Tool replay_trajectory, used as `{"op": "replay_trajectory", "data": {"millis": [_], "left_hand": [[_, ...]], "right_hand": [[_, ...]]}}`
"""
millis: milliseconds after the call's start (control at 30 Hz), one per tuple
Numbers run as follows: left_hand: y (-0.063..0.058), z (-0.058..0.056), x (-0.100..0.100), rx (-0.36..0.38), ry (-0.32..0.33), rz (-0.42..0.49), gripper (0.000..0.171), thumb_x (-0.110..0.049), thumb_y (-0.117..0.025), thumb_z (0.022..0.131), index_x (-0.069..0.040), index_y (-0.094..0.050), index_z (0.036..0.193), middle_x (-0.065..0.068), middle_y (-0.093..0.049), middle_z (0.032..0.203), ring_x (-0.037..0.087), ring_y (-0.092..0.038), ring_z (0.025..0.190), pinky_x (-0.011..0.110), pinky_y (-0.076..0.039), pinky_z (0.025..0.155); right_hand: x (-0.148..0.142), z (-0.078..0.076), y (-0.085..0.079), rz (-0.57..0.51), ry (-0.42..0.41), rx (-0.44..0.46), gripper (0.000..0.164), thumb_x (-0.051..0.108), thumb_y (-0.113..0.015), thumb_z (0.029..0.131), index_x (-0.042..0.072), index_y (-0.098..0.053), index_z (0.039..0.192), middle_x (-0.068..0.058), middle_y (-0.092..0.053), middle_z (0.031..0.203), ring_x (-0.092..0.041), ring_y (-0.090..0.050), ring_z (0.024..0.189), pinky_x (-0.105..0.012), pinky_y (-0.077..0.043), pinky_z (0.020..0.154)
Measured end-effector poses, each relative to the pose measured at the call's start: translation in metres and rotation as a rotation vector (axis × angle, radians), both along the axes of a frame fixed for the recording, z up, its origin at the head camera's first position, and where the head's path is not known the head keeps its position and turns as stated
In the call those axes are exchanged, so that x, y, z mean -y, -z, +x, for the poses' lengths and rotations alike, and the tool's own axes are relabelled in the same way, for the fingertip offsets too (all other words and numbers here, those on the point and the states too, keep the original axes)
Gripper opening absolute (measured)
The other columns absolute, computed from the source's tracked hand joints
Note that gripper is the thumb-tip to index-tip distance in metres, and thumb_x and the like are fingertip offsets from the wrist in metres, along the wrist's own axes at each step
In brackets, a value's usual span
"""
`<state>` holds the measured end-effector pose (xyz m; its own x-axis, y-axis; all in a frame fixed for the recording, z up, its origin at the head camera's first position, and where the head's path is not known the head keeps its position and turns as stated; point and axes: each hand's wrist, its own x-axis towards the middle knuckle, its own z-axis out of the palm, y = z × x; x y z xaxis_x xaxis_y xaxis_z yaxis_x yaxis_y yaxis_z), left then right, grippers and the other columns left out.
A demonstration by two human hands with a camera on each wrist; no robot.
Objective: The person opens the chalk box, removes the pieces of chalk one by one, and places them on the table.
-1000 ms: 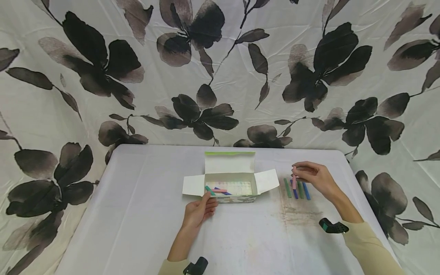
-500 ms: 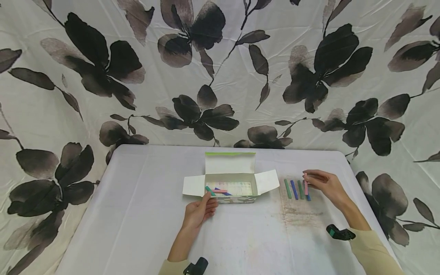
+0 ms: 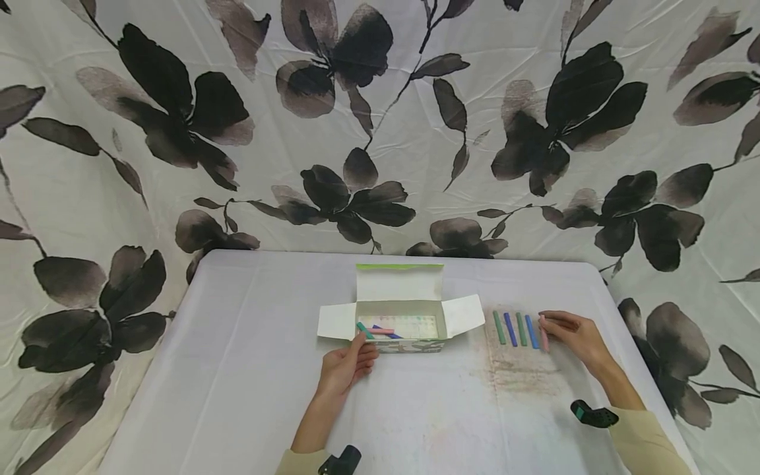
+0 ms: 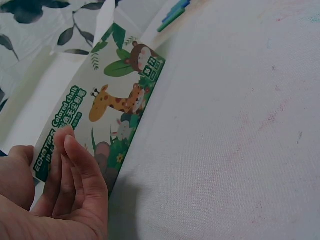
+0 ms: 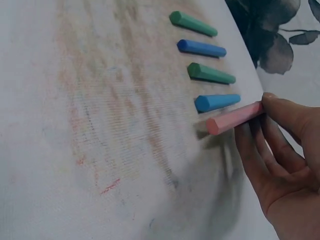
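Note:
My right hand [image 3: 578,338] pinches the far end of a pink chalk stick [image 5: 234,118] between thumb and fingers. Its near end sits close over the cloth, just right of a light blue chalk [image 5: 218,102]. A green chalk [image 5: 212,73], a darker blue chalk [image 5: 202,48] and another green chalk [image 5: 194,23] continue that row. With thumb over the rim and fingers against the printed front, my left hand [image 3: 341,371] holds an open chalk box [image 4: 112,100]. Inside the box lie a teal chalk [image 3: 363,330], a pink chalk [image 3: 382,330] and a blue chalk, partly covered.
The box's lid [image 3: 399,282] stands up at the back, and its side flaps [image 3: 464,315] spread outward. Brownish chalk smears [image 3: 522,376] mark the white tablecloth [image 3: 249,369] in front of the row. A floral cloth [image 3: 380,119] hangs behind the table.
My right hand has carried the pink chalk rightward, across the blue and green sticks, and lowered it beside the light blue one. My left hand stays at the box.

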<state>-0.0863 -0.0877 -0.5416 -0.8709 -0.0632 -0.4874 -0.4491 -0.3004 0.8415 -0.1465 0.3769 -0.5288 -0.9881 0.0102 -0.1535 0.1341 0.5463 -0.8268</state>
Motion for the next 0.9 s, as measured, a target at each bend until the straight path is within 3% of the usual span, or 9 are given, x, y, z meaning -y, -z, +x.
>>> {"op": "replay_trajectory", "data": {"millis": [233,467,733,900], "left_hand": [[-0.001,0.000,-0.002,0.005,0.009,-0.002,0.051,-0.038,-0.065,0.103,0.012,-0.070,0.114,0.005,-0.076,0.090,0.008,-0.071,0.078,0.019,-0.058,0.070],[-0.001,0.001,-0.003,0.006,0.013,0.000,0.052,-0.039,-0.066,0.102,0.012,-0.069,0.114,0.005,-0.076,0.091,0.008,-0.070,0.078,0.018,-0.058,0.068],[-0.001,0.000,-0.003,0.005,0.003,0.003,0.051,-0.038,-0.067,0.102,0.012,-0.070,0.112,0.007,-0.076,0.091,0.010,-0.072,0.079,0.019,-0.059,0.070],[-0.001,0.000,-0.001,0.007,-0.002,-0.004,0.050,-0.038,-0.067,0.101,0.011,-0.071,0.110,0.007,-0.077,0.091,0.009,-0.071,0.078,0.019,-0.059,0.069]], "right_hand": [[-0.002,0.000,0.014,0.086,0.033,-0.003,0.051,0.033,-0.067,0.102,-0.007,-0.063,0.133,-0.024,-0.070,0.121,0.014,-0.057,0.088,-0.010,-0.050,0.076],[0.002,-0.002,0.018,0.198,0.027,-0.041,0.042,0.026,-0.068,0.102,-0.007,-0.065,0.128,-0.023,-0.073,0.113,-0.001,-0.064,0.085,-0.015,-0.051,0.070],[0.013,-0.006,0.002,0.230,0.037,-0.083,0.038,0.023,-0.062,0.105,-0.008,-0.064,0.127,-0.026,-0.069,0.113,-0.028,-0.071,0.095,-0.020,-0.054,0.071],[0.023,-0.011,-0.012,0.165,0.009,-0.108,0.037,0.023,-0.061,0.105,-0.009,-0.063,0.124,-0.026,-0.069,0.110,-0.028,-0.072,0.093,-0.025,-0.059,0.075]]}}
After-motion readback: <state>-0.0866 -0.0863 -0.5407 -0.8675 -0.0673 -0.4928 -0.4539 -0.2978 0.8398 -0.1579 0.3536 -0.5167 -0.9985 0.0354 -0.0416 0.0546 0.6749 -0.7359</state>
